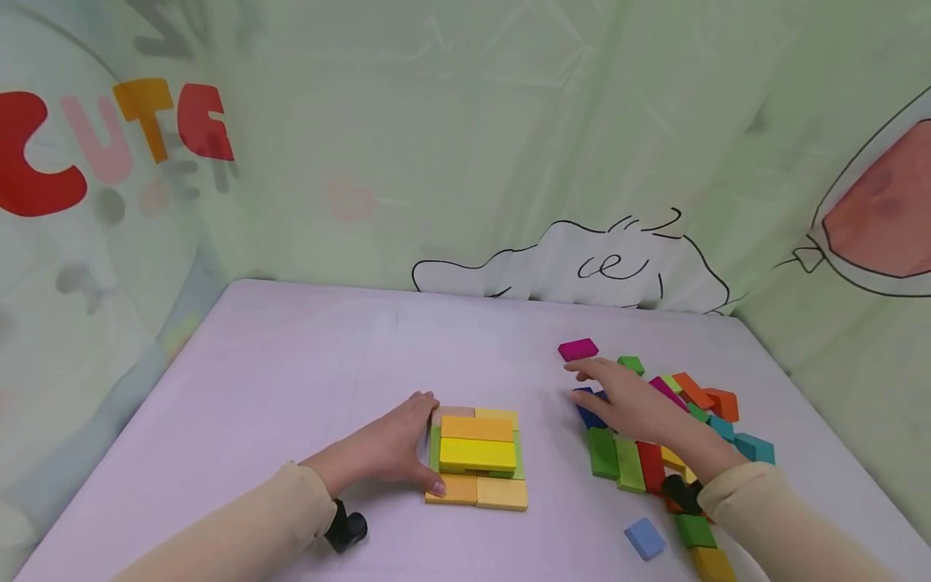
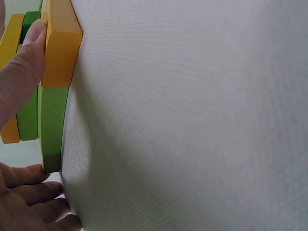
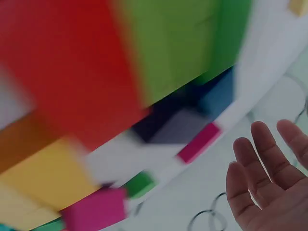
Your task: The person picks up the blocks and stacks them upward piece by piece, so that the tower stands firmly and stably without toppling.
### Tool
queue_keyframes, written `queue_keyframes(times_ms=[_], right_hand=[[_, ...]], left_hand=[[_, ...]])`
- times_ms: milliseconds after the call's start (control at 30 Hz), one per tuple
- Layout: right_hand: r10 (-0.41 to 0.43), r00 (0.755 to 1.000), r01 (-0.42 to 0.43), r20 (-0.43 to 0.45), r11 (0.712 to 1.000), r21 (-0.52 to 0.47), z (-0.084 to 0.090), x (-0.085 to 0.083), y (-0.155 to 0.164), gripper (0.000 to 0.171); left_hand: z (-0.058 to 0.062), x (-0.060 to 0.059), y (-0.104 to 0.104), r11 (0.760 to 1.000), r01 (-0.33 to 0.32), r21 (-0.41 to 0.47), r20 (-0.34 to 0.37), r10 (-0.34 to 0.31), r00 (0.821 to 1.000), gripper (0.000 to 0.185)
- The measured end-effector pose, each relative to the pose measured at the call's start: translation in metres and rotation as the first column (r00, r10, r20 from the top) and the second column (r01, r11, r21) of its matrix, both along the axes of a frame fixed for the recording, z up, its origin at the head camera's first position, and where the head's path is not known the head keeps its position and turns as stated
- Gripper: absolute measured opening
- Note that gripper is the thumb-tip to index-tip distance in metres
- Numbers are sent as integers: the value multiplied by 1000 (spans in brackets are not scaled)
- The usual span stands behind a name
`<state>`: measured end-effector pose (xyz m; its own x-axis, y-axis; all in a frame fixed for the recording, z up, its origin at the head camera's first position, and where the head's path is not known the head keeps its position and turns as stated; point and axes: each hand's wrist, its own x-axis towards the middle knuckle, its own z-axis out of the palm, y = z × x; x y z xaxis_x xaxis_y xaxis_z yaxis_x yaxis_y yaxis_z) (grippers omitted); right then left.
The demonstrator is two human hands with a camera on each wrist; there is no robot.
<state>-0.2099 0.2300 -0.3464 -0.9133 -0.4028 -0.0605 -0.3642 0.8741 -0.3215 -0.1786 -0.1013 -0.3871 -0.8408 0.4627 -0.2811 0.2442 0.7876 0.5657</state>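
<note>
A low stack of yellow, orange and light green blocks [image 1: 478, 453] lies flat on the table near its front. My left hand [image 1: 429, 444] rests against the stack's left side. Its thumb [image 2: 24, 62] presses the front orange block [image 2: 60, 48], and the fingers touch the back left corner. My right hand [image 1: 604, 388] reaches out over a loose pile of coloured blocks [image 1: 655, 461] with straight fingers and holds nothing. Its fingertips are just short of a lone magenta block [image 1: 578, 349]. In the blurred right wrist view my open right hand [image 3: 269, 163] hovers near a magenta block [image 3: 198, 143].
The pale lilac table [image 1: 305, 364] is walled by a green printed curtain at the back and both sides. A light blue block [image 1: 644, 537] lies apart near the front edge, with green and yellow blocks [image 1: 701, 546] close by under my right sleeve.
</note>
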Motion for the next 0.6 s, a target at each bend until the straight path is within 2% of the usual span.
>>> queue_keyframes(times_ms=[133,267,600], right_hand=[[-13,1000,10,28,996,86,-9,-6,31,46],[-27,998,19,59,991,130,-12,-6,45,48],[-60,985,37,159,989,141,-13,-3,58,61]], left_hand=[[-1,-1,0,1000,-4,1,2,4,1000,115],[-1,-3,1,1000,-2,4,3,2,1000,115],[-1,-2,1,1000,0,-7,12,0,1000,117]])
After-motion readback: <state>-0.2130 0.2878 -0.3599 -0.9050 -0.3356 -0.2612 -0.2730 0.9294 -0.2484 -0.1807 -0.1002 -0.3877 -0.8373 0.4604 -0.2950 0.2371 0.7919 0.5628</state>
